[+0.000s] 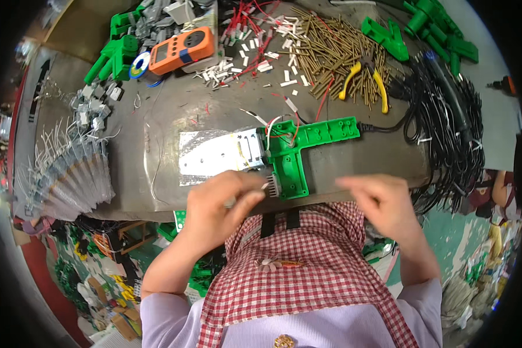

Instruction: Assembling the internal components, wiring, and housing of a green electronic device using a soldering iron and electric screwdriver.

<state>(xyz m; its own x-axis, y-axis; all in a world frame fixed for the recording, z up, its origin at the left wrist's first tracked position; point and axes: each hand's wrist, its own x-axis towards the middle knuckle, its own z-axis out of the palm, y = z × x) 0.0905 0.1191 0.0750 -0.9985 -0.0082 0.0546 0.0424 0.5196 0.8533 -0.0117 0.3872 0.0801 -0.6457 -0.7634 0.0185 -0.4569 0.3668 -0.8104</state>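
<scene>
On the bench in front of me lies a green plastic half-housing, open side up, with a handle reaching right. A flat silver metal plate joins its left side, with red and white wires at the joint. My left hand is closed in a pinch at the housing's lower left, beside a grey comb-like part. Something small and pale shows at its fingertips; its kind is unclear. My right hand is raised near the bench edge, right of the housing, index finger stretched out and its tip blurred. I see nothing in it.
Yellow-handled pliers lie on a heap of brass-coloured rods. White sleeves, red wires and an orange meter stand at the back. Black cables are bundled right; bagged parts lie left. A black cord leads from the handle rightward.
</scene>
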